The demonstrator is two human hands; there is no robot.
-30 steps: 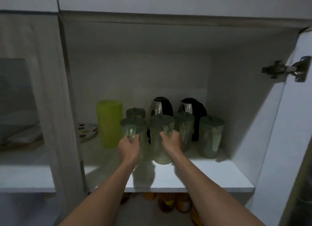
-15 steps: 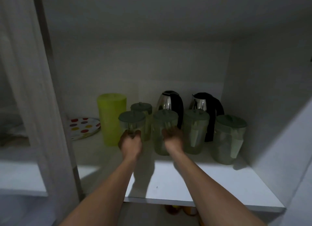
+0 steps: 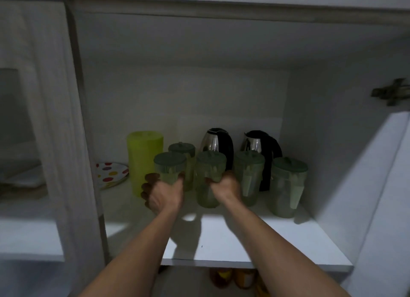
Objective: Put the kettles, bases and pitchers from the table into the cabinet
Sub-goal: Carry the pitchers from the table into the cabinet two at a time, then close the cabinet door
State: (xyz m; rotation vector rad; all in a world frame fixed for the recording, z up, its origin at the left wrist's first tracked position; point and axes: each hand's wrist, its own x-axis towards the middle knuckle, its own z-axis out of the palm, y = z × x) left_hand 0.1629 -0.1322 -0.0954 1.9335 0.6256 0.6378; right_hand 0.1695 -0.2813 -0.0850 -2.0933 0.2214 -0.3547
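Inside the open cabinet, several clear green-lidded pitchers stand on the white shelf (image 3: 255, 248). My left hand (image 3: 162, 193) grips the front left pitcher (image 3: 169, 166) by its handle side. My right hand (image 3: 225, 186) grips the pitcher beside it (image 3: 210, 165). Another pitcher (image 3: 182, 149) stands behind these. Two more pitchers (image 3: 249, 174) (image 3: 288, 183) stand to the right. Two steel kettles with black handles (image 3: 216, 143) (image 3: 258, 142) stand upright at the back. No bases show.
A tall lime-green container (image 3: 144, 159) stands left of the pitchers, with a dotted plate (image 3: 112, 172) further left. The cabinet divider (image 3: 88, 163) is on the left, the open door (image 3: 386, 196) on the right. Jars (image 3: 233, 276) sit on the lower shelf.
The view has pulled back and tilted, so the cabinet's top edge and hinge show again. Both hands stay on the same two pitchers; my left hand has wrapped lower around its pitcher.
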